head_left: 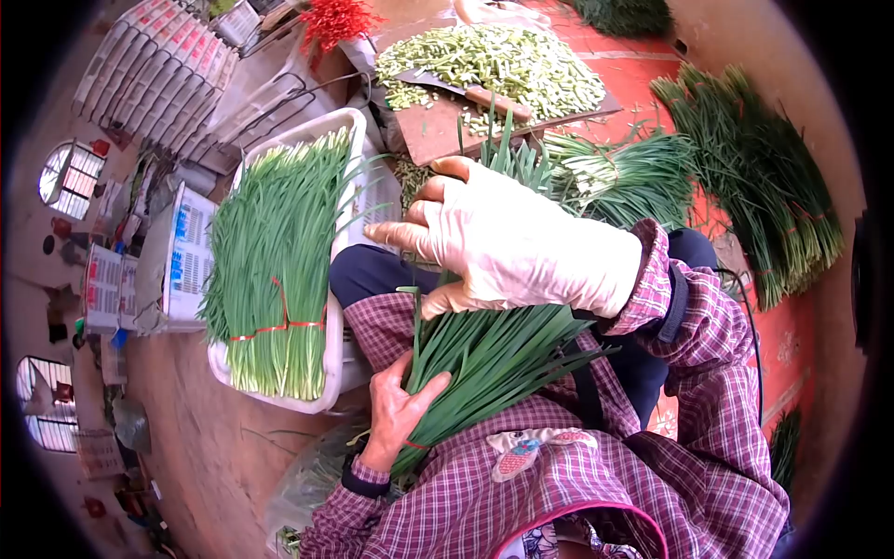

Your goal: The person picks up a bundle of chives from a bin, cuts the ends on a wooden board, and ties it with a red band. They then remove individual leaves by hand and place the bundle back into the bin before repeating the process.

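My left hand [400, 410], bare, wraps around a bunch of garlic chives [494, 363] lying across my lap. A red tie shows around the bunch just below that hand. Above the leaves is my right hand [484, 238] in a pale, stained glove, its fingers and thumb spread apart with nothing seen between them. One leaf stands up near its thumb. Left of my knee, a white crate [350, 177] holds long chives [279, 233] bound with red ties. Part of the held bunch is hidden under the gloved hand.
Beyond my hands, a board [419, 140] bears chopped pale stems [503, 65] and a knife with a wooden handle [498, 102]. Loose chives [619, 172] and tied bundles [764, 186] lie on the red floor at right. Crates [154, 74] stack at far left, near red ties [337, 20].
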